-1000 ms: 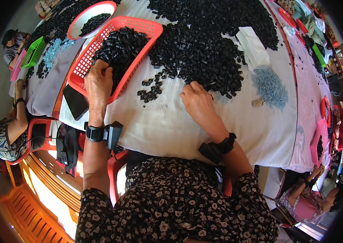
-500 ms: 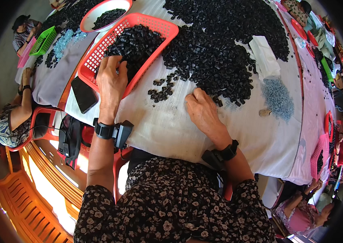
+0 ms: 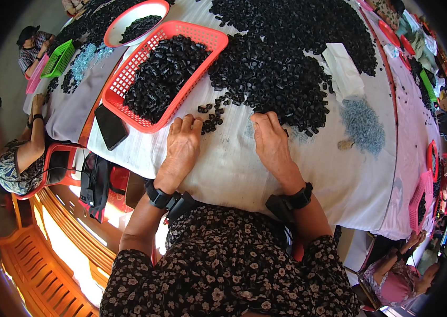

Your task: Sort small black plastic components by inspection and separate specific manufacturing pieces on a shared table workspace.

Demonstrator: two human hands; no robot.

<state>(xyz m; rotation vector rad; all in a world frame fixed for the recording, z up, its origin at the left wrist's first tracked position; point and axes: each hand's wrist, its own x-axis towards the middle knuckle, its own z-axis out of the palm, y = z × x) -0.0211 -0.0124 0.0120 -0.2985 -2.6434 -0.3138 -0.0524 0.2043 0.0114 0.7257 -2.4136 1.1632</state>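
My left hand (image 3: 182, 150) is over the white cloth beside the red basket's near corner, its bent fingers slightly apart and nothing visible in them. Just past its fingertips lies a small cluster of black plastic pieces (image 3: 212, 119). At the near edge of a big heap of black plastic pieces (image 3: 286, 84), my right hand (image 3: 273, 145) has its fingers bent and pressed together. Whatever is under those fingertips is hidden. The red perforated basket (image 3: 112, 103) is partly filled with similar black pieces (image 3: 165, 74).
A dark phone (image 3: 111, 128) lies left of the basket. Behind it stands a red-rimmed white bowl (image 3: 119, 26) with black pieces. To the right are a folded white paper (image 3: 343, 71), a pile of small bluish clear pieces (image 3: 363, 124) and a brownish lump (image 3: 345, 144). Other people sit around the tables.
My left hand has come out of the basket and moved right, down to the cloth by the small cluster. My right hand has shifted slightly at the heap's edge.
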